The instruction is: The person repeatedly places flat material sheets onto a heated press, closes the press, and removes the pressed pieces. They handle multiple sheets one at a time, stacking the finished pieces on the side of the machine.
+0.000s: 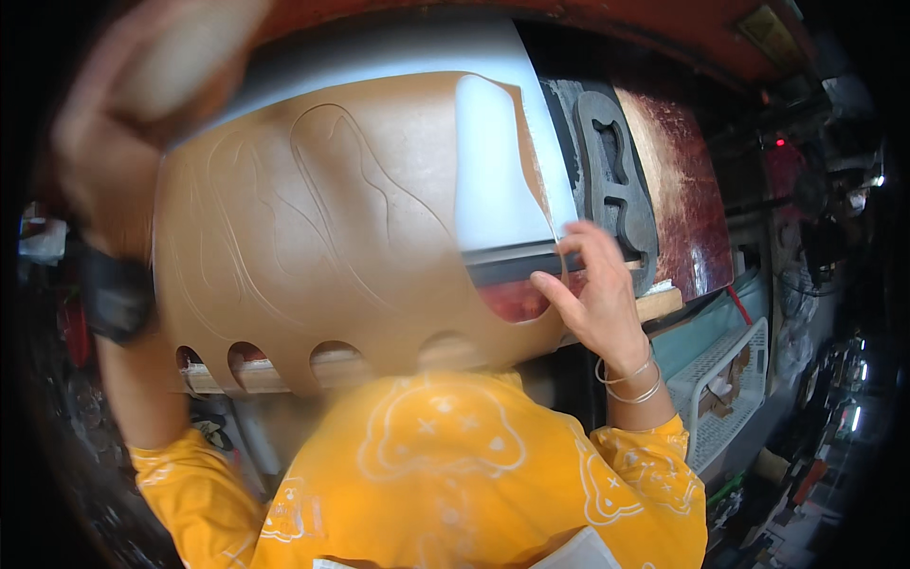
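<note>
A brown sheet [408, 180] of leather-like material lies over the work surface, marked with several long curved outlines. A long rounded opening shows at its right, and scalloped gaps run along its near edge. My right hand [602, 294] is at the narrow strip bordering that opening; curled fingertips touch the strip, while the thumb stands apart from them. My left hand [142, 104] is raised at the upper left, beside the red machine part. Motion smears its fingers, so whether it holds anything cannot be made out.
A dark grey sole-shaped cutting die [640, 228] lies right of the sheet, on a worn red-brown board [687, 190]. Beneath the sheet is a white board [493, 47]. A red machine beam [427, 11] crosses the far side. A pale plastic basket [730, 398] sits lower right.
</note>
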Tool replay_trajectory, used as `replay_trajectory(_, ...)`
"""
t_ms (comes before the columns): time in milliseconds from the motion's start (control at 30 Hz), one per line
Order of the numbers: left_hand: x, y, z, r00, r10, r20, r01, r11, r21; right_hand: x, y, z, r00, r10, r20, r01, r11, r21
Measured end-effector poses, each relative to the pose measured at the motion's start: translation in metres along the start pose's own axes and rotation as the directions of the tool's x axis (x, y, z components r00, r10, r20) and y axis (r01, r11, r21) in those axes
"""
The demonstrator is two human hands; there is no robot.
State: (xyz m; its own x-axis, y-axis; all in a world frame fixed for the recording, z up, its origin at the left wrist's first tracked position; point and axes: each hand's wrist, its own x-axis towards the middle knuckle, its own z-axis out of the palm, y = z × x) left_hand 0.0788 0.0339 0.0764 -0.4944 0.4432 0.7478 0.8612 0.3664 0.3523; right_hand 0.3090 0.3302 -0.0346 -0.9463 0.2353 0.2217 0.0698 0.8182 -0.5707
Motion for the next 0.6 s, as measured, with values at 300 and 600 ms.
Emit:
replay_trajectory(300,-0.17,0.069,0.105,0.89,-0.19,0.415,0.252,0.963,-0.1,0.022,-0.006,0.048,0.631,-0.096,0.77,-0.35,0.85,0.393)
replay_trajectory(600,-0.171,0.053,0.102,0.874,-0.151,0.462,0.276,0.936,-0.217,0.02,-0.004,0.071,0.746,-0.234,0.623,-0.571,0.258,0.78)
